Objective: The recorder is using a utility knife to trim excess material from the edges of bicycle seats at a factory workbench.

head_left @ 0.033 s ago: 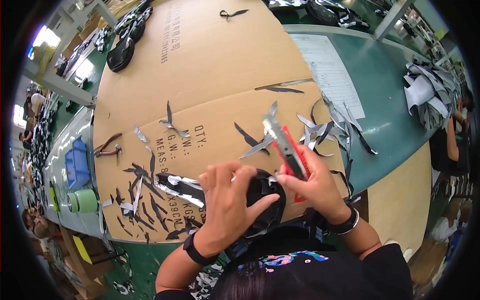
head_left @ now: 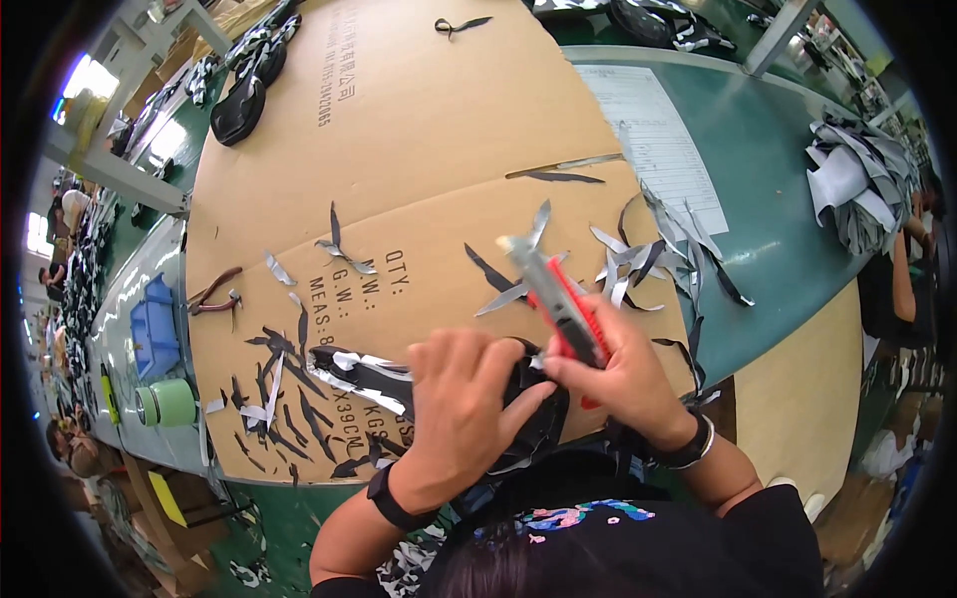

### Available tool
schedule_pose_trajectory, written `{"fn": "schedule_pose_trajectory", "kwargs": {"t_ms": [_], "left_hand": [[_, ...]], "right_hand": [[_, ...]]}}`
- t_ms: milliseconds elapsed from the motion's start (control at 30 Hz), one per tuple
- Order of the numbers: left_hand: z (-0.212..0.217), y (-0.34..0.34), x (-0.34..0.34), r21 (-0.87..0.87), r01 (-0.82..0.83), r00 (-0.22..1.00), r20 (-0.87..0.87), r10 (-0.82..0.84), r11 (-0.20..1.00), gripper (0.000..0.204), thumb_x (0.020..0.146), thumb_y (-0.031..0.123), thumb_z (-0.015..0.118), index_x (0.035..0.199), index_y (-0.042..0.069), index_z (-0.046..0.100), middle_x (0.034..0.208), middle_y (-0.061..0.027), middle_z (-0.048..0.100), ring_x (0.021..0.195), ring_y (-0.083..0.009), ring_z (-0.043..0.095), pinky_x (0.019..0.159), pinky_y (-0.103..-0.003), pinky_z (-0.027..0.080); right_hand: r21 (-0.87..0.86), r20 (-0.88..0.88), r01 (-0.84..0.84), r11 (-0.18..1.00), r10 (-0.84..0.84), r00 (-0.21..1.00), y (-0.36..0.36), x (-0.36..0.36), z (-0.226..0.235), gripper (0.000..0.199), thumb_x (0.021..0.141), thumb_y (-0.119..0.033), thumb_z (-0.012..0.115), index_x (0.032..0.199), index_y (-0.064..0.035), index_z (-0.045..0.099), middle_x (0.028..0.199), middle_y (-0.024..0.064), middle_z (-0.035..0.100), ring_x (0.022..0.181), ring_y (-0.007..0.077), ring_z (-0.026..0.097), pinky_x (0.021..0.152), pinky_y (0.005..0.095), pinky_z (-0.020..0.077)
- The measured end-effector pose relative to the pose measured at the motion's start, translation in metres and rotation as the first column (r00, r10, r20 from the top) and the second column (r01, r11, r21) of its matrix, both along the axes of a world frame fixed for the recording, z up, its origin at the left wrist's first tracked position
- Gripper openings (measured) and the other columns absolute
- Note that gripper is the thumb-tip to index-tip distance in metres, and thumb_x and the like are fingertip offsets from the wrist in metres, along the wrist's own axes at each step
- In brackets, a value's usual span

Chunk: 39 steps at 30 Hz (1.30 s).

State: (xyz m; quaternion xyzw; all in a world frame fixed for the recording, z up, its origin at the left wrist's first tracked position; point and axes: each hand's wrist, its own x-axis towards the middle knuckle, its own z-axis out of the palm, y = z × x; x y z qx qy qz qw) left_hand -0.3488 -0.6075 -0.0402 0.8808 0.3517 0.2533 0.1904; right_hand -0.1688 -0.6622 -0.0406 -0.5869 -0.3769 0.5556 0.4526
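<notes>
My left hand [head_left: 454, 399] is pressed over a black shoe-like piece [head_left: 384, 381] with white strips along its edges, fingers curled and thumb stretched to the right. Much of that piece lies hidden under the hand. My right hand [head_left: 623, 379] grips a red and grey utility knife [head_left: 565, 314], its tip slanting up and to the left, away from the piece. My right thumb comes close to the piece's right part, where a small white spot shows. Whether they touch I cannot tell.
Black and grey scraps [head_left: 309, 404] litter the cardboard sheet [head_left: 449, 110]. Pliers [head_left: 216, 294] lie at its left edge, near a blue bin [head_left: 155, 329] and a green cup [head_left: 169, 402]. A paper sheet [head_left: 658, 140] and a grey pile [head_left: 857, 184] are to the right.
The knife has shifted slightly left and down with my right hand. The fingers of my left hand have moved a little to the right over the black piece.
</notes>
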Motion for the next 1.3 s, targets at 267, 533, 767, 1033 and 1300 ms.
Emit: {"fn": "schedule_pose_trajectory", "kwargs": {"t_ms": [267, 533, 767, 1033, 1300], "left_hand": [[-0.02, 0.008, -0.003, -0.243, 0.047, 0.99, 0.144, -0.012, 0.969, 0.015, 0.069, 0.007, 0.08, 0.076, 0.008, 0.067, 0.072, -0.0035, 0.053, 0.071, -0.0227, 0.048, 0.062, -0.034, 0.04], [-0.02, 0.011, 0.0, -0.237, 0.038, 0.991, 0.135, -0.005, 0.971, 0.016, 0.067, 0.008, 0.082, 0.075, 0.009, 0.068, 0.07, -0.0022, 0.053, 0.069, -0.0209, 0.048, 0.061, -0.032, 0.039], [-0.02, 0.009, -0.003, -0.235, 0.038, 0.991, 0.135, -0.006, 0.971, 0.016, 0.067, 0.009, 0.082, 0.075, 0.009, 0.068, 0.07, -0.0023, 0.053, 0.07, -0.0209, 0.048, 0.062, -0.032, 0.04], [-0.022, 0.011, -0.003, -0.279, 0.035, 0.984, 0.177, 0.015, 0.96, 0.014, 0.067, 0.009, 0.082, 0.075, 0.009, 0.071, 0.069, -0.0021, 0.055, 0.069, -0.0202, 0.048, 0.062, -0.032, 0.039], [-0.018, 0.013, -0.005, -0.436, 0.019, 0.946, 0.3, 0.125, 0.9, 0.013, 0.068, 0.012, 0.084, 0.075, 0.01, 0.074, 0.064, 0.0011, 0.055, 0.069, -0.0154, 0.047, 0.068, -0.03, 0.034]], "right_hand": [[0.275, 0.686, -0.355, 0.894, 0.077, 0.723, -0.041, 0.045, -0.013, 0.057, 0.081, -0.01, 0.073, 0.134, -0.0068, 0.052, 0.094, 0.0117, 0.067, 0.067, 0.0256, 0.062, 0.061, 0.0331, 0.0499], [0.304, 0.83, -0.515, 0.802, 0.043, 0.556, -0.038, 0.04, -0.027, 0.062, 0.077, -0.011, 0.074, 0.135, -0.0215, 0.057, 0.062, -0.0006, 0.047, 0.05, 0.014, 0.047, 0.044, 0.0287, 0.0381], [0.345, 0.794, -0.474, 0.81, 0.017, 0.607, -0.046, 0.036, -0.028, 0.06, 0.078, -0.01, 0.071, 0.135, -0.0207, 0.056, 0.061, -0.0007, 0.044, 0.051, 0.0134, 0.048, 0.043, 0.0276, 0.0387], [0.27, 0.85, -0.496, 0.825, 0.038, 0.525, -0.056, 0.036, -0.035, 0.06, 0.08, -0.009, 0.07, 0.137, -0.0217, 0.055, 0.063, 0.0025, 0.045, 0.05, 0.016, 0.049, 0.043, 0.0299, 0.04], [0.051, 0.736, -0.322, 0.945, 0.182, 0.652, -0.097, 0.016, -0.013, 0.057, 0.087, -0.016, 0.068, 0.141, -0.016, 0.049, 0.065, 0.0071, 0.05, 0.047, 0.0237, 0.052, 0.045, 0.036, 0.0449]]}}
